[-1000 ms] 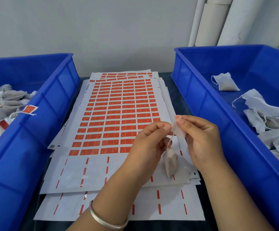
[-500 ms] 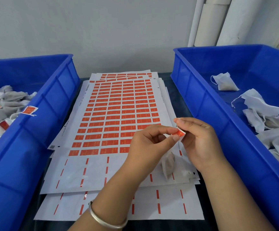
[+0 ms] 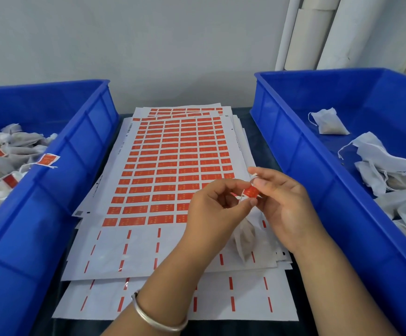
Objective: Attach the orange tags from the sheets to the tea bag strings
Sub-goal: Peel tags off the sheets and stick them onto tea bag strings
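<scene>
I have both hands raised over the near right of the tag sheets (image 3: 173,170), left hand (image 3: 211,212) and right hand (image 3: 284,204) pinching the orange tag (image 3: 251,191) so it folds onto the string while the tea bag (image 3: 244,241) dangles below.

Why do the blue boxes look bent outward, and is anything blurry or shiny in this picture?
Head view: the wide-angle lens bows the blue plastic bins outward at the edges. Head view: lighting is soft and even, with faint shadows. Head view: small glints show on the glossy white sticker sheets. Head view: the small orange paper tag between the fingers looks slightly soft.
</scene>
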